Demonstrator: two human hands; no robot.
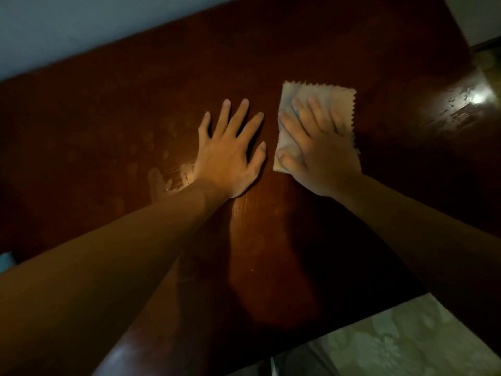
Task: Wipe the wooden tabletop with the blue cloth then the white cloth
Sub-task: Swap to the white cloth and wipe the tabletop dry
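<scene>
- The right hand point(317, 147) lies flat with fingers spread on the white cloth point(322, 104), pressing it onto the wooden tabletop point(271, 253) a little toward 1 o'clock of the frame's centre.
- The left hand point(230, 150) rests palm down on bare wood just beside the cloth, at its 9 o'clock, fingers splayed and holding nothing.
- Pale wet smears point(162, 180) sit at 8 o'clock of the left hand, partly under the wrist. More droplets point(461, 104) glint toward 2 o'clock of the cloth.
- Risk: the cloth is held only by downward pressure, not gripped. A quick stroke could let it bunch or slip out from under the palm, leaving skin rubbing the wood.
- Risk: the bracing left hand touches the damp patch, so it may print fresh marks or drag moisture onto wiped wood.
- Risk: both wet zones lie well apart from the cloth, and short strokes would miss them.
- A bluish scrap point(5, 261) at the 9 o'clock edge may be the blue cloth. The light is too dim to be sure.
</scene>
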